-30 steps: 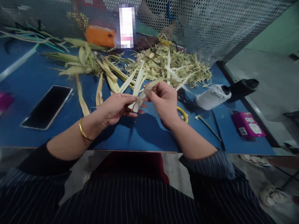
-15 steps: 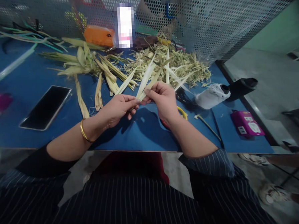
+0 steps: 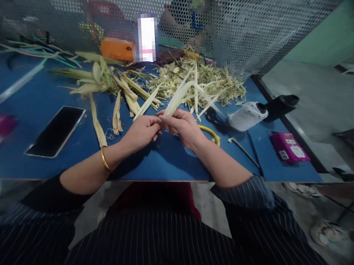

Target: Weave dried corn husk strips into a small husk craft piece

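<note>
Pale corn husk strips point(image 3: 176, 97) fan up and away from between my two hands over the blue table. My right hand point(image 3: 185, 127) is closed on them, thumb pressed along their lower part. My left hand point(image 3: 145, 129) pinches at their base, its fingertips touching those of my right hand. Exactly where the strips end is hidden by the fingers. Just beyond, a single pale husk strip point(image 3: 147, 103) lies on the table. A yellow curved loop point(image 3: 212, 134) shows partly behind my right wrist.
Shredded husk point(image 3: 218, 81) is heaped behind my hands, with whole husks point(image 3: 98, 75) to its left. A phone point(image 3: 56, 131) lies at left. White thread point(image 3: 247, 116) and black thread point(image 3: 282, 107) cones and a purple pack point(image 3: 289, 147) are at right. A perforated metal screen point(image 3: 243, 30) stands behind.
My right hand has closed further around the husk strips, and the strips are now gathered closer together. Both hands sit slightly lower in view, and the view has shifted a little.
</note>
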`<state>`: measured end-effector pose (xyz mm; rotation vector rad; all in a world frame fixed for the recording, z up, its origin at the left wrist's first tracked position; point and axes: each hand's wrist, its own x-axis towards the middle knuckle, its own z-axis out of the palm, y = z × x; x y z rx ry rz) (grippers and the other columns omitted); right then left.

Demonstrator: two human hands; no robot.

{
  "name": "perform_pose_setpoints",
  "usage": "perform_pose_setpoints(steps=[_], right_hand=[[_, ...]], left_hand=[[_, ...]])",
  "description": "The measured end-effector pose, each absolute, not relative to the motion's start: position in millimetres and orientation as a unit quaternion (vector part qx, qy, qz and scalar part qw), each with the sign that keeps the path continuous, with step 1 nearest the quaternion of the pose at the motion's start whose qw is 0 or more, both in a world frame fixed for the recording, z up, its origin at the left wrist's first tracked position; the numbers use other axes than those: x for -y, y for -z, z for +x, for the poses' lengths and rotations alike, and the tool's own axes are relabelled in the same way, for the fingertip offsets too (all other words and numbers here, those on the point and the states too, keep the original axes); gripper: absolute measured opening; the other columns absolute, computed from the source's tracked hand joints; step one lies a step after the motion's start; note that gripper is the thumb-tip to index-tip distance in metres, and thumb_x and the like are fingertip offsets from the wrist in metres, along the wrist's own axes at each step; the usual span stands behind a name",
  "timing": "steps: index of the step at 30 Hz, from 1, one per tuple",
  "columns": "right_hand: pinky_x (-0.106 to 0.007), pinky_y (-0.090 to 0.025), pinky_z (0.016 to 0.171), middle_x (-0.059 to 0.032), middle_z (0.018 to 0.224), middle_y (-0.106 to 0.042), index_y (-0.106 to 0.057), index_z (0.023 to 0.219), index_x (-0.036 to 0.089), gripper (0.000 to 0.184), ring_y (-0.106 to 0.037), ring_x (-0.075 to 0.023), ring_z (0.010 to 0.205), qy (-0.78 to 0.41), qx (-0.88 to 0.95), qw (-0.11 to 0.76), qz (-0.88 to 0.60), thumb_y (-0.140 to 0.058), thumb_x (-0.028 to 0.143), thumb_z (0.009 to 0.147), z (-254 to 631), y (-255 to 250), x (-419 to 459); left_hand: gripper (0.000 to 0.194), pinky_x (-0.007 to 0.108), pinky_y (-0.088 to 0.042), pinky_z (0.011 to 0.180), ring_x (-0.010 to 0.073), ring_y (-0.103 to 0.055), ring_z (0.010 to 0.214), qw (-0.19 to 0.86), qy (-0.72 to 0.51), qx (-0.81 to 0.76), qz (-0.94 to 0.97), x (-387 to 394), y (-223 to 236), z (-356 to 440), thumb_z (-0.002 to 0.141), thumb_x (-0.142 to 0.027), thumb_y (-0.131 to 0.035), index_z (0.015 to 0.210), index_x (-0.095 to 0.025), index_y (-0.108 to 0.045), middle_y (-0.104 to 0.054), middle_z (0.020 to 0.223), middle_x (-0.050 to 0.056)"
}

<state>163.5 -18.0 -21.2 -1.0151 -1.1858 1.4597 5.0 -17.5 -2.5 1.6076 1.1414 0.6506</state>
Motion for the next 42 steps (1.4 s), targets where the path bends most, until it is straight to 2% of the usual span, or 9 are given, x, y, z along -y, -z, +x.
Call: perform_pose_setpoints(steps=[6,11,22,26,31,34,38,40,42], right_hand=[[-0.019,-0.023,0.04,0.0127,0.048,-0.036,-0.058,0.076,0.018,0.034,-0.028,-0.0024,0.04,-0.607,0.396,0.557,-0.405,-0.082,0.037,0.062,177.3,14.9,8.2],[-0.019,-0.031,0.044,0.0093,0.052,-0.045,-0.047,0.065,0.02,0.04,-0.042,-0.0038,0.044,-0.511,0.408,0.622,-0.429,-0.081,0.042,0.066,192.3,6.5,0.2],[-0.019,-0.032,0.044,0.0063,0.053,-0.053,-0.054,0.065,0.019,0.027,-0.05,-0.0053,0.046,-0.433,0.409,0.675,-0.435,-0.075,0.035,0.072,194.7,2.5,-0.2],[-0.019,-0.036,0.045,0.0037,0.061,-0.062,-0.058,0.071,0.018,0.022,-0.056,-0.0056,0.049,-0.443,0.42,0.659,-0.439,-0.074,0.033,0.073,195.9,-0.6,0.5],[-0.019,-0.042,0.048,0.0028,0.063,-0.064,-0.061,0.076,0.017,0.025,-0.061,-0.0075,0.052,-0.42,0.477,0.63,-0.446,-0.074,0.039,0.075,194.9,2.8,-1.7],[-0.021,-0.043,0.049,0.0023,0.064,-0.064,-0.06,0.076,0.018,0.03,-0.063,-0.0092,0.055,-0.39,0.505,0.625,-0.45,-0.072,0.046,0.076,193.6,10.2,-4.7],[-0.023,-0.045,0.052,0.0022,0.064,-0.064,-0.06,0.077,0.019,0.029,-0.06,-0.0104,0.054,-0.352,0.546,0.609,-0.455,-0.069,0.046,0.079,191.4,18.9,-6.7],[-0.024,-0.045,0.053,0.0021,0.064,-0.064,-0.061,0.079,0.019,0.028,-0.059,-0.0109,0.054,-0.35,0.557,0.603,-0.451,-0.068,0.046,0.079,190.3,21.4,-6.9],[-0.025,-0.045,0.054,0.0017,0.064,-0.064,-0.062,0.08,0.019,0.028,-0.059,-0.0117,0.055,-0.36,0.554,0.603,-0.447,-0.068,0.047,0.079,189.5,23.0,-7.4]], left_hand=[[0.022,0.017,-0.032,0.04,0.0058,-0.04,0.042,0.552,-0.232,-0.452,0.662,18.7,-1.4,5.0,0.087,-0.028,-0.055,0.076,-0.014,-0.067,-0.049,0.054,-0.003],[0.021,0.018,-0.033,0.04,0.006,-0.042,0.043,0.553,-0.237,-0.451,0.66,12.9,-5.7,-0.7,0.086,-0.027,-0.057,0.079,-0.014,-0.07,-0.05,0.058,-0.001],[0.022,0.017,-0.039,0.049,0.0079,-0.051,0.05,0.548,-0.214,-0.429,0.685,-2.8,-8.3,-16.1,0.083,-0.033,-0.063,0.078,-0.014,-0.073,-0.056,0.059,0.001],[0.021,0.018,-0.042,0.052,0.0092,-0.054,0.052,0.497,-0.213,-0.442,0.716,-14.9,-13.0,-25.5,0.08,-0.034,-0.065,0.076,-0.015,-0.074,-0.059,0.058,0.002],[0.028,0.022,-0.039,0.054,0.0132,-0.056,0.056,0.344,-0.142,-0.477,0.797,-27.6,-27.4,-38.9,0.082,-0.037,-0.059,0.083,-0.017,-0.077,-0.065,0.062,0.002],[0.033,0.027,-0.046,0.068,0.019,-0.063,0.073,0.255,-0.124,-0.487,0.826,-27.9,-39.1,-38.0,0.082,-0.043,-0.059,0.098,-0.02,-0.077,-0.073,0.084,0.003],[0.039,0.033,-0.041,0.097,0.0242,-0.059,0.112,0.138,-0.291,-0.463,0.826,-23.0,-44.1,-4.2,0.091,-0.036,-0.044,0.117,-0.021,-0.069,-0.068,0.122,0.007],[0.037,0.033,-0.042,0.095,0.0227,-0.06,0.108,0.157,-0.314,-0.437,0.828,-21.6,-37.7,21.9,0.093,-0.032,-0.039,0.111,-0.017,-0.068,-0.069,0.115,0.008],[0.033,0.03,-0.043,0.083,0.0203,-0.062,0.089,0.193,-0.309,-0.427,0.827,-20.8,-27.4,44.2,0.094,-0.03,-0.037,0.088,-0.015,-0.067,-0.07,0.091,0.007]])
